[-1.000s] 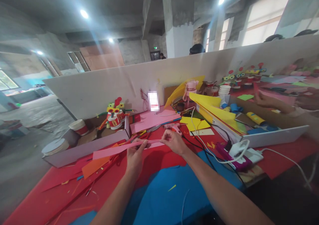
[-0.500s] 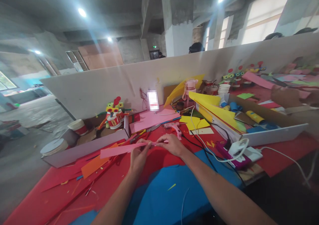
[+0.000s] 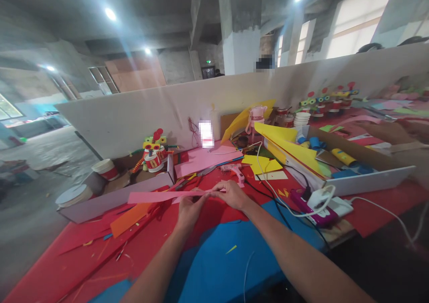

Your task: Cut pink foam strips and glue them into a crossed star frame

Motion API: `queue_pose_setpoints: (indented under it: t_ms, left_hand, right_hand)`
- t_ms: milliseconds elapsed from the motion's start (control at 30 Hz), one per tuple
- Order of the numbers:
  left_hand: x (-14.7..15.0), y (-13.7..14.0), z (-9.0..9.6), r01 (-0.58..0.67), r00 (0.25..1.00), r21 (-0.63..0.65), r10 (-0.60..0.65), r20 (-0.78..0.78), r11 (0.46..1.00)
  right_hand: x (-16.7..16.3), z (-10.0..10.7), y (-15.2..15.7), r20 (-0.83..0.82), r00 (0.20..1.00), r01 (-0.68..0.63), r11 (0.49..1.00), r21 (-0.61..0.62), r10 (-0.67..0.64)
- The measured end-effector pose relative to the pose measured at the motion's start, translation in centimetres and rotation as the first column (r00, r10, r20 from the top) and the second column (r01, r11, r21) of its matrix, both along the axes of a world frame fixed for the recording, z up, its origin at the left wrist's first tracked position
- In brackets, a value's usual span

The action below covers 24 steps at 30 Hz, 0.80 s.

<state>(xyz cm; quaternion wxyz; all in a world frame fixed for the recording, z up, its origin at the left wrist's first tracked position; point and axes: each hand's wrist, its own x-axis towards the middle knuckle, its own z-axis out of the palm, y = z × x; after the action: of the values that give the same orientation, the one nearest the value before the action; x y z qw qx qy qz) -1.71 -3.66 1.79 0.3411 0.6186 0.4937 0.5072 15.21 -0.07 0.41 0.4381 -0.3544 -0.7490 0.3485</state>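
Between both hands, above the red surface [image 3: 152,242]: one pink paper strip [image 3: 152,197]. Left hand [image 3: 192,209] has it pinched, thumb against fingers; right hand [image 3: 233,195] pinches near the right end, fingers curled narrow. Fingertips of the two just about meet. Long end of strip sticks out flat past the left hand, to its left. Second pink edge shows just under it beside the left hand; can't tell if same piece.

Near: pink glue gun [image 3: 237,173] lies just beyond the right hand. Yellow-handled tool [image 3: 189,178] beyond the left hand, type unclear. Orange paper [image 3: 130,219] left of the left hand. Blue sheet [image 3: 231,267] nearer the wearer than both hands, between the forearms.

Further: pink sheets [image 3: 204,160] past both hands; paper-cup figure [image 3: 154,155] in the box [image 3: 114,200] beyond-left of the left hand; purple power strip [image 3: 297,199] well right of the right hand.
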Motion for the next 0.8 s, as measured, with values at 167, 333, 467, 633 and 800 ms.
queue_pose_setpoints:
  t_ms: [167, 333, 467, 633, 800]
  left_hand:
    - [-1.0, 0.2, -0.1, -0.074, 0.996, 0.045, 0.071, 0.055, 0.996]
    - [-1.7, 0.7, -0.1, -0.093, 0.992, 0.096, 0.085, 0.089, 0.991]
    - [-1.7, 0.7, 0.0, -0.100, 0.991, 0.128, 0.088, 0.096, 0.987]
    - [-1.5, 0.4, 0.2, -0.112, 0.991, 0.126, 0.101, 0.092, 0.986]
    - [-1.6, 0.5, 0.2, -0.117, 0.987, 0.135, 0.100, 0.127, 0.984]
  right_hand:
    - [0.6, 0.5, 0.0, -0.016, 0.999, 0.047, 0.999, -0.007, -0.047]
    - [1.0, 0.7, 0.2, -0.071, 0.996, 0.043, 0.995, -0.092, -0.050]
    - [1.1, 0.6, 0.5, -0.137, 0.988, 0.041, 0.985, -0.168, -0.065]
    - [1.1, 0.4, 0.7, -0.246, 0.969, -0.020, 0.974, -0.225, -0.037]
    - [1.0, 0.4, 0.7, -0.298, 0.954, -0.002, 0.989, -0.149, -0.043]
